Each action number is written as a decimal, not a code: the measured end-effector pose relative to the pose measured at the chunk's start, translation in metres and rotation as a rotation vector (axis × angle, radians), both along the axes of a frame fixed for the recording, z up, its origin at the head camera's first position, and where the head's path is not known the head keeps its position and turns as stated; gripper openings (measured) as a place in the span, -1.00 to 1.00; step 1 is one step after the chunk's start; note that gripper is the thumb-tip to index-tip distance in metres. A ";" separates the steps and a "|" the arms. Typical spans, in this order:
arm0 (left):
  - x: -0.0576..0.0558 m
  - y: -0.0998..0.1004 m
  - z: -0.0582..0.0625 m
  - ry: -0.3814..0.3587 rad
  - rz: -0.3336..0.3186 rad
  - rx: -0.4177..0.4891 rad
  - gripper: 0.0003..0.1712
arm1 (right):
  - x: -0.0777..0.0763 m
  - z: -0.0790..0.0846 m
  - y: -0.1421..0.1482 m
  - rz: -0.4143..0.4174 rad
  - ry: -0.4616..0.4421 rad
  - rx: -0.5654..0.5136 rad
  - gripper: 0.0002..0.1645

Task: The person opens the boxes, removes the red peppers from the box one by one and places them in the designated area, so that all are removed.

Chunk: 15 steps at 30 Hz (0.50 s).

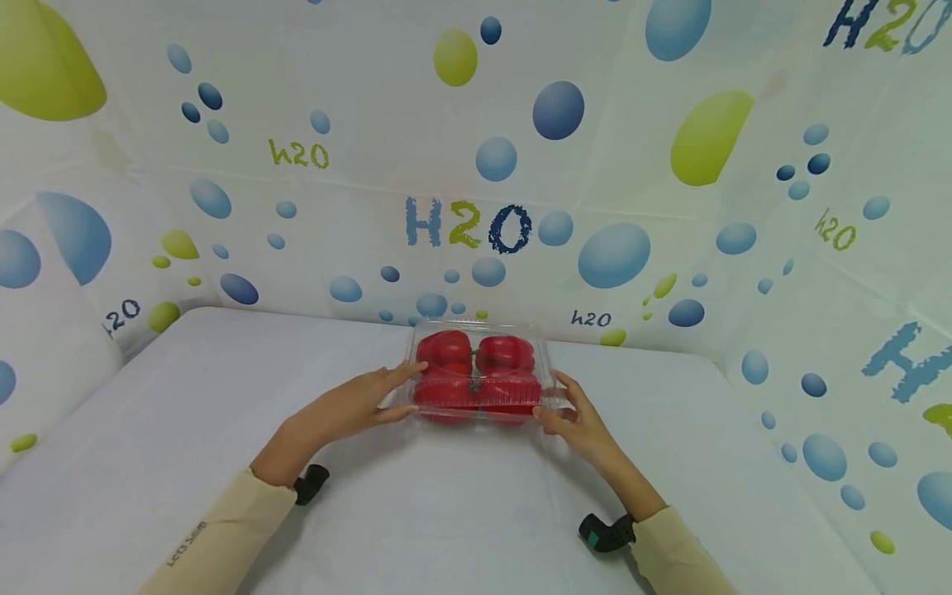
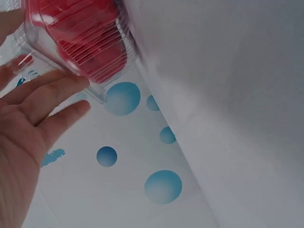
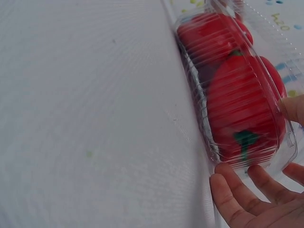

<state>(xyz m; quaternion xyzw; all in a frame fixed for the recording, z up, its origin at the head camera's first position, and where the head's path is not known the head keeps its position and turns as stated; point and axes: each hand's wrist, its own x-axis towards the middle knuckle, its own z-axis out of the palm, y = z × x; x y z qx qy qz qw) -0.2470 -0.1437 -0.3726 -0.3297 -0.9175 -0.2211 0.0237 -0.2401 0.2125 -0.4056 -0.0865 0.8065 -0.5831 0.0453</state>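
Observation:
A clear plastic clamshell container (image 1: pixel 476 403) stands near the far side of the table with several red bell peppers (image 1: pixel 506 355) inside. Green stems (image 3: pixel 246 138) show through its ribbed wall in the right wrist view. My left hand (image 1: pixel 357 405) holds the container's left end, fingertips at the rim and thumb near the front corner. At the opposite end, my right hand (image 1: pixel 583 421) grips the container, its thumb near the front corner and its fingers round the side. Whether the lid is latched cannot be told.
A white cloth covers the table (image 1: pixel 446 512). Right behind the container rises a white backdrop (image 1: pixel 357 240) printed with blue and green spots and "H2O" lettering. Dark wrist devices (image 1: pixel 606 533) sit at both sleeve cuffs.

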 end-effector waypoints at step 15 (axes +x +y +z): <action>0.000 -0.001 0.002 0.104 -0.075 0.018 -0.33 | -0.002 -0.003 0.001 0.005 0.005 0.003 -0.14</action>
